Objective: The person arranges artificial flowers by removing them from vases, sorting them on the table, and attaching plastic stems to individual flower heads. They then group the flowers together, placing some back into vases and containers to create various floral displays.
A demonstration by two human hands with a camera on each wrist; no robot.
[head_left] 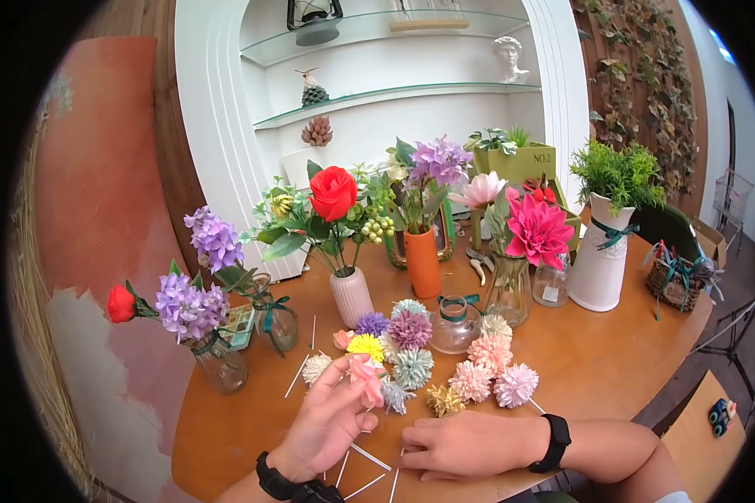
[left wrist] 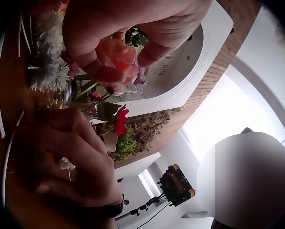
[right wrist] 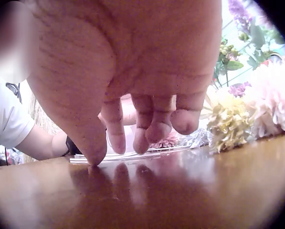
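My left hand (head_left: 320, 426) is raised over the front of the table and pinches a pink artificial flower head (head_left: 367, 384) between thumb and fingers. In the left wrist view the flower's layered petals (left wrist: 114, 53) show between the fingertips. Low at the table's front, my right hand (head_left: 474, 444) reaches down with its fingers bent loosely. The right wrist view has its thumb tip at the tabletop, apart from the other fingers (right wrist: 142, 121), with nothing visible between them. Thin white sticks (head_left: 371, 457) lie scattered beneath and between the hands.
Loose pompom flower heads, including a gold one (head_left: 445, 401) and a yellow one (head_left: 366, 346), cluster beyond the hands. Behind stand a round glass vase (head_left: 455, 334), a pink vase (head_left: 352, 299), an orange vase (head_left: 422, 267) and a tall white vase (head_left: 597, 268). Glass vases with purple flowers (head_left: 191, 308) stand left.
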